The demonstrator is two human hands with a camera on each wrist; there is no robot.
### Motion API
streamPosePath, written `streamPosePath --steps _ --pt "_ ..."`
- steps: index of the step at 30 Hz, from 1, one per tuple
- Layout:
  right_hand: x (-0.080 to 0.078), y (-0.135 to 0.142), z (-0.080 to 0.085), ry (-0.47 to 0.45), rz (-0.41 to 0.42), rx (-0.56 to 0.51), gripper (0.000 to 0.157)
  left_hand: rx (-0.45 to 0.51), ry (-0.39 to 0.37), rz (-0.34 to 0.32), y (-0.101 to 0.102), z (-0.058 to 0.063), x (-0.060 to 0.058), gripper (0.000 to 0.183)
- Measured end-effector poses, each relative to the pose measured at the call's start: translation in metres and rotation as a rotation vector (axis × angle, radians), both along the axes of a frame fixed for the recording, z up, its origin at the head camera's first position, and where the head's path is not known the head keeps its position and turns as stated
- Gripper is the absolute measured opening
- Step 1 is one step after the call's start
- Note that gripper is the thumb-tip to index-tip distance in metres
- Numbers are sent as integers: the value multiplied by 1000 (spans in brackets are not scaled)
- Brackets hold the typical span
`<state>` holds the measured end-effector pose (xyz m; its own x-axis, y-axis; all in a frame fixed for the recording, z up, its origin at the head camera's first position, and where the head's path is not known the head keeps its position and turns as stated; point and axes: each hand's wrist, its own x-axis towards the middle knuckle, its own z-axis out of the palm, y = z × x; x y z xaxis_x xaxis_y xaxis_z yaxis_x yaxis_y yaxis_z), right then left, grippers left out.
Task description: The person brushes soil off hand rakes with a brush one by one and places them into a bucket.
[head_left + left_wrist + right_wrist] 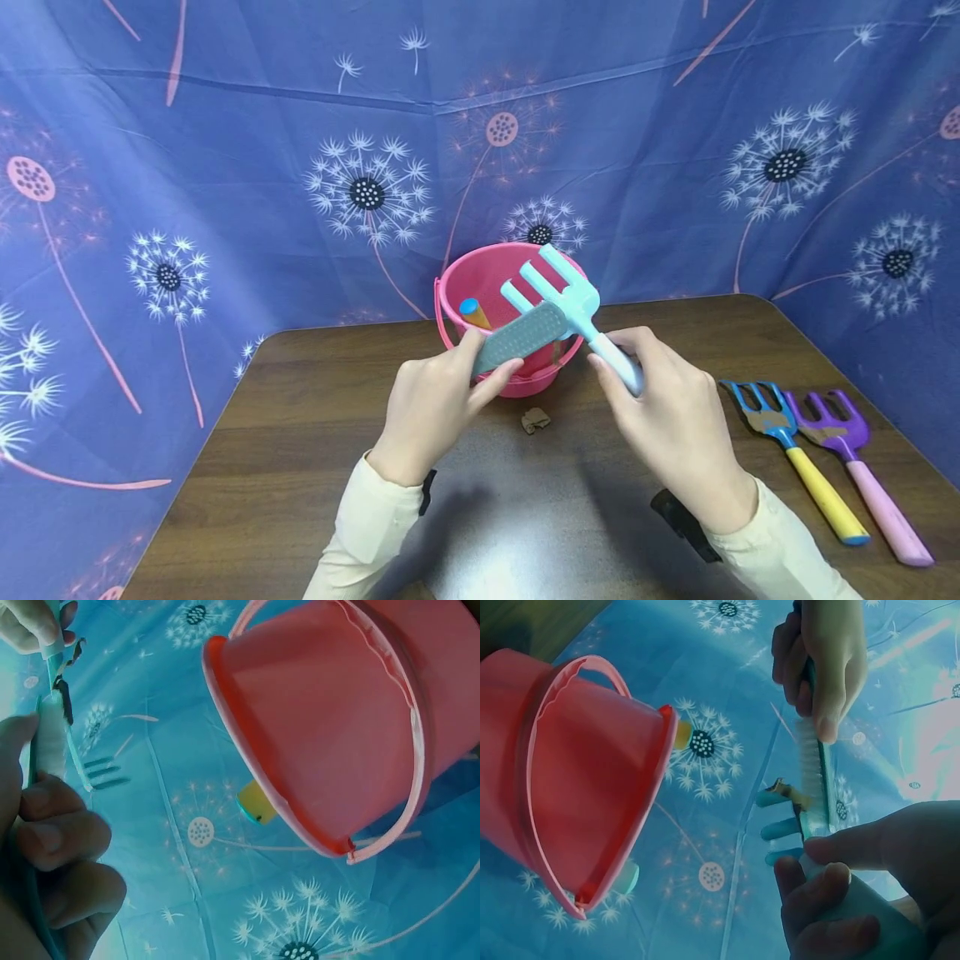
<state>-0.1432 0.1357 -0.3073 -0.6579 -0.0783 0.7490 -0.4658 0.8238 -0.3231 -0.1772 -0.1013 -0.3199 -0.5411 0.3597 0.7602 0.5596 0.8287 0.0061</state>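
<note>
My left hand (431,400) grips a grey-green brush (522,336) with white bristles, which show in both wrist views. With my right hand (667,408) I hold a light-blue toy hand fork (579,302) by its pale handle, its three tines pointing up and away. The bristles (810,761) lie against the fork's neck and head. Brown flakes of dirt (63,701) cling to the fork beside the bristles. Both tools are held up in front of a pink bucket (517,388), overlapping its rim in the head view.
Inside the bucket stands a yellow handle with a blue end (474,312). A brown clump (535,420) lies on the wooden table (300,417). To the right rest a blue fork with yellow handle (817,487) and a purple fork with pink handle (885,508), both dirt-smeared. A patterned blue cloth (262,167) hangs behind.
</note>
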Motion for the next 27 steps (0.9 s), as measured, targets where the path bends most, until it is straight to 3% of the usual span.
streamPosePath --steps 3,9,16,20,24,27 --pt "0 1 1 9 -14 -15 28 -8 3 -12 0 0 0 41" --pt "2 0 2 -6 -30 -48 28 81 -14 -14 -1 1 1 41" --pt "3 1 3 13 -14 -67 29 39 -50 -25 1 1 3 41" --pt "3 2 4 17 -8 -93 30 73 -41 -38 0 3 4 41" --pt "4 1 4 1 -2 -89 29 119 -14 -10 -1 5 4 41" --pt "3 1 3 7 1 -81 29 92 10 19 -1 5 4 42"
